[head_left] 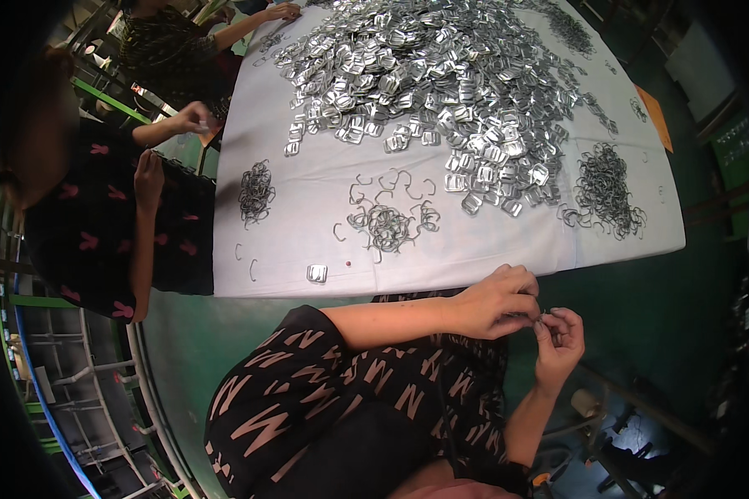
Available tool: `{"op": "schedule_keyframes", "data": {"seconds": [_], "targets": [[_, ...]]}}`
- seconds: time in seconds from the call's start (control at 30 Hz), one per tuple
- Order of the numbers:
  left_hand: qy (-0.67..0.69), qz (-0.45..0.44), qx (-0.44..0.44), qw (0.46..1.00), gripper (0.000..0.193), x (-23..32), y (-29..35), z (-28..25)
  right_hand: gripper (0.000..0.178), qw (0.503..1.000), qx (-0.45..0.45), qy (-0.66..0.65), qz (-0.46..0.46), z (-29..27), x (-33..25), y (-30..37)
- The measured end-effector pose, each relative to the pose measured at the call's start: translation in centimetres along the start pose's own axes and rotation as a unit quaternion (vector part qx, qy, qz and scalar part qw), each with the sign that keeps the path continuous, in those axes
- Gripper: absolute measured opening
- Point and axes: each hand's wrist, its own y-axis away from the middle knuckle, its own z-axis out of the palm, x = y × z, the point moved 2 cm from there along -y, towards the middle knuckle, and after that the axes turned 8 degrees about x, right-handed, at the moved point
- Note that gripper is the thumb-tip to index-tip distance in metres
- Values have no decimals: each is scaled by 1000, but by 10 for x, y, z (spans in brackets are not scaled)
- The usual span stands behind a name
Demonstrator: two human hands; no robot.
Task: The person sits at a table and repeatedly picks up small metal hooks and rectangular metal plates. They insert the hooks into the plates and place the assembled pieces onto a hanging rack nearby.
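Note:
My left hand (501,303) reaches across from the left just off the table's near edge, its fingers curled and pinched. Beside it, my right hand (560,339) is raised with thumb and fingers pressed together. The fingertips of both hands meet around something tiny and dark, too small and hidden to make out. Nearest on the table are a pile of bent wire hooks (614,195), a smaller heap of wire hooks (389,227), and a large mound of flat silver metal buckles (491,150). One lone buckle (317,273) lies near the front edge.
A white cloth (300,241) covers the table. Another wire hook pile (256,193) lies at its left, near a co-worker (100,208) with raised hands. A second person (171,50) works farther back. An orange sheet (654,121) sticks out at the right edge.

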Motion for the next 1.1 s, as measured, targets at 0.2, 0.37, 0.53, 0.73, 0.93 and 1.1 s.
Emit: {"op": "schedule_keyframes", "data": {"seconds": [0.2, 0.37, 0.53, 0.73, 0.93, 1.1], "targets": [[36, 27, 33, 998, 19, -6, -1, 6, 33, 999, -30, 20, -3, -1, -6, -5], [46, 35, 32, 998, 21, -6, 5, 6, 24, 997, -69, 39, -16, -6, 13, -41], [51, 46, 39, 997, 22, -6, 10, 12, 19, 962, -89, 229, -118, 44, 34, -91], [32, 37, 39, 998, 23, -3, 14, 7, 24, 882, -71, 391, -254, 99, 60, -132], [35, 12, 44, 998, 22, -8, 17, 4, 24, 849, -45, 435, -298, 104, 69, -144], [32, -17, 55, 998, 22, -14, 18, 5, 17, 976, -72, 199, -47, 78, 42, -137]]}}
